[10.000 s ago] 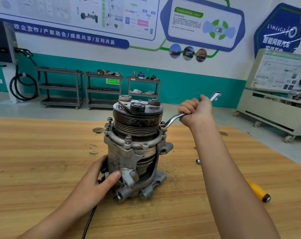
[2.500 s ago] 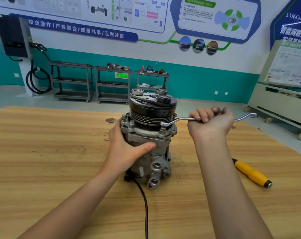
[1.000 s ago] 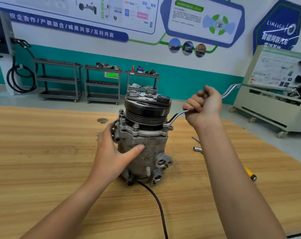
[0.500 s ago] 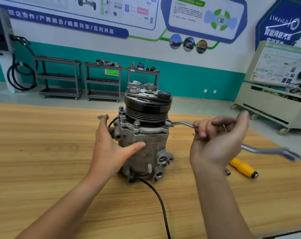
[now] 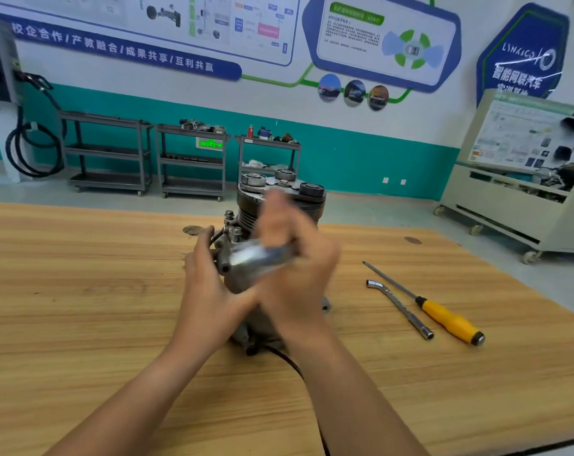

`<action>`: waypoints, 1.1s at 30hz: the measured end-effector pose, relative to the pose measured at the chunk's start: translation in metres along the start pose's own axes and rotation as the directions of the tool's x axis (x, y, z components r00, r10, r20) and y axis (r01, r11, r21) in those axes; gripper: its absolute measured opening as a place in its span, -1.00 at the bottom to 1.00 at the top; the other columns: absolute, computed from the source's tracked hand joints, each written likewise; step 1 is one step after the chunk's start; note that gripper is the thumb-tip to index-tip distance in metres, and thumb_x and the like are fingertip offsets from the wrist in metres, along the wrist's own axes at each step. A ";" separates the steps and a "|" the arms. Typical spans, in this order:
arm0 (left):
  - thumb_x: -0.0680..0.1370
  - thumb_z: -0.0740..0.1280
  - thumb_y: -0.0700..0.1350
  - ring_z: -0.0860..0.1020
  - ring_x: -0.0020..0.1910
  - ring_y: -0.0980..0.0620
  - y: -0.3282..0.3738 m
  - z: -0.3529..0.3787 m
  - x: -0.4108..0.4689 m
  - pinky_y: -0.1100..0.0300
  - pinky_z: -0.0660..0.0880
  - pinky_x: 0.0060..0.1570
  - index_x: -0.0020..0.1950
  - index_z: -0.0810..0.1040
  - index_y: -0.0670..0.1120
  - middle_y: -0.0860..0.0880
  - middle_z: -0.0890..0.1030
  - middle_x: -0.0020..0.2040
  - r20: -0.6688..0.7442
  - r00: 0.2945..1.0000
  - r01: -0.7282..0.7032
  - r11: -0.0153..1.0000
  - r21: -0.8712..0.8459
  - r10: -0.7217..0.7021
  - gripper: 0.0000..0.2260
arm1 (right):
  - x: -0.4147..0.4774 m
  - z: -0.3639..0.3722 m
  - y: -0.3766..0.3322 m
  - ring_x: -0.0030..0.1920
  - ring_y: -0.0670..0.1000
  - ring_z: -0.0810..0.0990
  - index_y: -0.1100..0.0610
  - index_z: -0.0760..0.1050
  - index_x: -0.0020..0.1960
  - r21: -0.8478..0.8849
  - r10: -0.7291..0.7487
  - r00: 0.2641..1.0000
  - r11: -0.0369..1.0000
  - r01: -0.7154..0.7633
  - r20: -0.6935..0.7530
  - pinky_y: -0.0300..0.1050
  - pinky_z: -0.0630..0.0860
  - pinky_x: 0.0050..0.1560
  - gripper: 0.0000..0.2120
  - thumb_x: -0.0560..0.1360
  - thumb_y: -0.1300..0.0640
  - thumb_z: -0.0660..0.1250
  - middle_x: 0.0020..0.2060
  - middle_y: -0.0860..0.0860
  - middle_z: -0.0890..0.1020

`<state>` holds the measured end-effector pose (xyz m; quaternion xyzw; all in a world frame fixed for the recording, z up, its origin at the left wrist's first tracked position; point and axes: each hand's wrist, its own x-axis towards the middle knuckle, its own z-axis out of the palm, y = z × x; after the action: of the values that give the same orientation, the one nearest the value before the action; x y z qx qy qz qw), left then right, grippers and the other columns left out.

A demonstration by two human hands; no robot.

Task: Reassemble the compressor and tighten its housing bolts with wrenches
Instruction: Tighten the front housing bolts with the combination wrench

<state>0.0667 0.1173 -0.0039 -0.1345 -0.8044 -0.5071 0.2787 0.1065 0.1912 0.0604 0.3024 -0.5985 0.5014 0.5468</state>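
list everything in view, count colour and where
compressor: one, grey with black pulley, upright mid-table
wrench: one, silver, blurred, in front of the compressor
socket wrench: one, silver, L-shaped, lying on the table right of the compressor
screwdriver: one, yellow handle, lying beside the socket wrench
cable: one, black, running from the compressor's base toward the viewer
table: one, light wood, foreground
shelf carts: three, grey, along the far wall
left hand: one, holds the compressor's left side
right hand: one, blurred, grips the wrench
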 end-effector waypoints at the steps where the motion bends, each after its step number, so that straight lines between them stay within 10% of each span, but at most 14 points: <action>1: 0.22 0.52 0.17 0.36 0.34 -0.09 -0.003 -0.001 0.001 -0.04 0.34 0.32 0.48 0.15 -0.08 -0.11 0.32 0.38 0.027 0.998 0.056 0.997 -0.051 -0.055 -0.05 | 0.014 -0.008 -0.003 -0.58 -0.20 0.31 0.00 0.42 -0.48 0.161 0.157 0.984 0.977 -0.141 -0.088 -0.31 0.29 -0.55 -0.52 0.53 -0.20 0.14 -0.59 -0.18 0.38; 4: 0.16 0.44 0.26 0.28 0.37 0.01 -0.006 0.000 -0.002 0.11 0.25 0.35 0.50 0.06 0.00 -0.03 0.23 0.42 0.037 0.995 0.092 0.994 -0.061 -0.089 0.02 | 0.065 -0.046 0.005 -0.63 -0.11 0.16 0.03 0.31 -0.51 0.616 0.614 0.780 0.661 -0.428 -0.117 -0.31 0.14 -0.60 -0.44 0.48 -0.34 0.05 -0.64 -0.11 0.21; 10: 0.06 0.41 0.27 0.26 0.33 0.07 -0.008 0.002 0.002 0.21 0.18 0.23 0.52 0.02 0.00 -0.06 0.24 0.42 0.009 0.988 0.157 0.986 -0.061 -0.157 0.12 | 0.095 -0.077 0.050 -0.62 -0.09 0.04 0.09 0.17 -0.44 0.834 0.853 0.515 0.224 -0.504 0.082 -0.31 -0.02 -0.63 -0.33 0.37 -0.53 -0.05 -0.61 -0.06 0.10; 21: 0.25 0.52 0.08 0.22 0.41 -0.08 -0.009 0.025 0.010 0.10 0.19 0.33 0.54 -0.04 -0.02 -0.11 0.20 0.41 -0.012 0.983 0.180 0.980 -0.089 -0.182 0.03 | 0.085 -0.092 0.099 -0.73 -0.08 0.07 0.11 0.18 -0.62 0.913 0.907 0.394 0.027 -0.407 0.149 -0.37 0.01 -0.69 -0.34 0.58 -0.17 0.08 -0.69 -0.06 0.11; 29: 0.11 0.41 0.23 0.26 0.31 0.10 -0.019 0.016 0.012 0.18 0.24 0.25 0.53 0.04 -0.02 -0.05 0.25 0.39 0.022 0.989 0.145 0.987 -0.070 -0.144 0.07 | 0.084 -0.090 0.111 -0.74 -0.08 0.08 0.09 0.10 -0.41 0.895 0.925 0.326 -0.031 -0.444 0.194 -0.38 0.00 -0.70 -0.52 0.64 -0.07 -0.03 -0.70 -0.05 0.12; 33: 0.17 0.41 0.23 0.32 0.35 -0.01 -0.025 0.010 0.005 -0.07 0.35 0.31 0.52 0.04 -0.02 -0.03 0.28 0.36 0.038 0.996 0.082 0.996 -0.034 -0.081 0.02 | 0.089 -0.100 0.111 -0.74 -0.08 0.07 0.12 0.18 -0.54 0.895 0.944 0.280 -0.032 -0.445 0.173 -0.38 0.00 -0.69 -0.42 0.64 -0.02 0.01 -0.70 -0.05 0.12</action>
<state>0.0471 0.1147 -0.0226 -0.1155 -0.8050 -0.5298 0.2407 0.0216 0.3358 0.1053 -0.0001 -0.1669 0.9813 0.0957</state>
